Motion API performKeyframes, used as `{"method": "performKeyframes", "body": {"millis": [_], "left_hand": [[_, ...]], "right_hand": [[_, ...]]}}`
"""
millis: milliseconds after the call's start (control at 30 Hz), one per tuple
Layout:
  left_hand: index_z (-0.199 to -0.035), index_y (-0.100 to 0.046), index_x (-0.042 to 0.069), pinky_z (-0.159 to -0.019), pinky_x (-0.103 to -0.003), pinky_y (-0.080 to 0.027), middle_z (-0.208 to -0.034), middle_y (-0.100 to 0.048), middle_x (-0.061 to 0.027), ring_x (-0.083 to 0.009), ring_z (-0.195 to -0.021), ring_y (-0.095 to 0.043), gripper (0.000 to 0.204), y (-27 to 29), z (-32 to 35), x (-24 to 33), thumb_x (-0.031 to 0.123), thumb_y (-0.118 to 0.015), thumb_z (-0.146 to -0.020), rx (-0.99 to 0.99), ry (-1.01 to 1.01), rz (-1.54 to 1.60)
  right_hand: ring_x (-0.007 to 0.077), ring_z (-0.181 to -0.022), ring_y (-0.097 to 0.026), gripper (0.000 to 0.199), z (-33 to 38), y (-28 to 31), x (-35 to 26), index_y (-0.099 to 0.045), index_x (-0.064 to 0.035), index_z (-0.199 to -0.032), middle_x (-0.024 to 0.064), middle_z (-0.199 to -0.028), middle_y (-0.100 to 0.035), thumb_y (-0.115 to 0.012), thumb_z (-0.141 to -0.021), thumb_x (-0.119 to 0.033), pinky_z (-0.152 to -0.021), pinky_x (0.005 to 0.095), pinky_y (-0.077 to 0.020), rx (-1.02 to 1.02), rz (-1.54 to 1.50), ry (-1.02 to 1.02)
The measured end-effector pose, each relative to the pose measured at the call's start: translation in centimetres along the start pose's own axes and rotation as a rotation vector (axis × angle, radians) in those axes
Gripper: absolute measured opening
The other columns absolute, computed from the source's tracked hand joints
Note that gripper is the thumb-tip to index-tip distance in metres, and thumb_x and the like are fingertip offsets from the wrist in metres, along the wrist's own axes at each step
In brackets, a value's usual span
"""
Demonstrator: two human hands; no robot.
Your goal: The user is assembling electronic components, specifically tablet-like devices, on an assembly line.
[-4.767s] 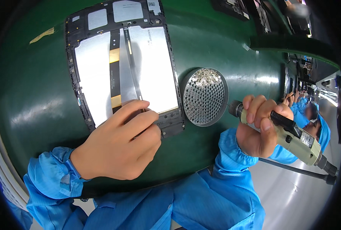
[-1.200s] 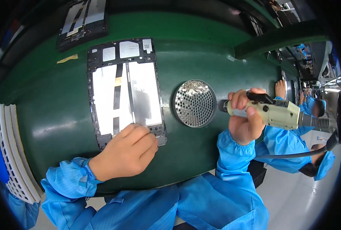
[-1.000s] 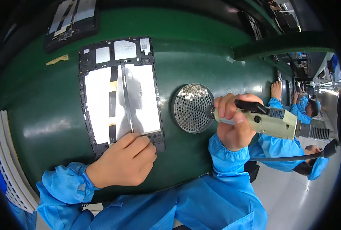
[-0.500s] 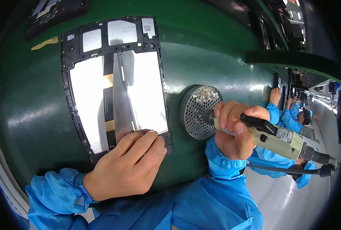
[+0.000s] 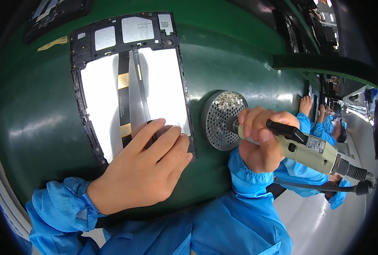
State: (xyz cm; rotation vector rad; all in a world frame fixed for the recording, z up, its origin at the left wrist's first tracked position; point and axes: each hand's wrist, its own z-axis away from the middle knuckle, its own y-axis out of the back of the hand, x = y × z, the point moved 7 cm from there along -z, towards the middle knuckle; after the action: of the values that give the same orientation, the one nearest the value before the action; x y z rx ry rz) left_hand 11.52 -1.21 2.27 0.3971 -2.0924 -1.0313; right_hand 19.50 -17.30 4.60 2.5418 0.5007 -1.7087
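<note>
A black tablet frame [image 5: 129, 80] with silvery panels lies flat on the green table [image 5: 36, 127]. My left hand [image 5: 148, 168] rests palm down on its near right corner, pressing it, and grips nothing. My right hand [image 5: 261, 142] is closed around a cream and black electric screwdriver [image 5: 307, 148]. Its tip points down onto a round perforated metal dish [image 5: 220, 119] that holds several small screws at its far side.
A second dark frame [image 5: 57, 12] lies at the far left of the table, with a strip of yellow tape [image 5: 53, 42] near it. Another person in blue sleeves [image 5: 320, 127] works at the right. A white ribbed rack [image 5: 2, 191] borders the table's left edge.
My right hand has brought the screwdriver tip over the screw dish. The view has drawn closer to the table. My left hand stays on the frame's near corner.
</note>
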Motion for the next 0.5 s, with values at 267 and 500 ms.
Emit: {"method": "performKeyframes", "body": {"millis": [267, 500], "left_hand": [[-0.096, -0.067, 0.003, -0.098, -0.05, -0.041, -0.104, -0.061, -0.016, -0.0311, -0.103, -0.057, 0.027, 0.1, 0.3, 0.1, 0.011, -0.066, -0.07, -0.02, -0.027, -0.029], [-0.094, -0.068, 0.003, -0.098, -0.05, -0.041, -0.105, -0.061, -0.016, -0.031, -0.104, -0.056, 0.025, 0.0, 0.2, 0.1, 0.011, -0.066, -0.071, -0.016, -0.038, -0.029]], "right_hand": [[0.0211, -0.061, -0.053, 0.034, 0.2, -0.2, 0.0, -0.048, -0.0049, -0.109, 0.0106, -0.07, -0.053, -0.065, -0.081, -0.002, -0.065, 0.0392, -0.0459, 0.017, 0.011, 0.001], [0.0195, -0.059, -0.049, 0.033, 0.3, -0.6, -2.3, -0.049, -0.0081, -0.114, 0.0087, -0.069, -0.051, -0.062, -0.083, -0.007, -0.06, 0.0366, -0.0423, -0.004, 0.022, 0.086]]}}
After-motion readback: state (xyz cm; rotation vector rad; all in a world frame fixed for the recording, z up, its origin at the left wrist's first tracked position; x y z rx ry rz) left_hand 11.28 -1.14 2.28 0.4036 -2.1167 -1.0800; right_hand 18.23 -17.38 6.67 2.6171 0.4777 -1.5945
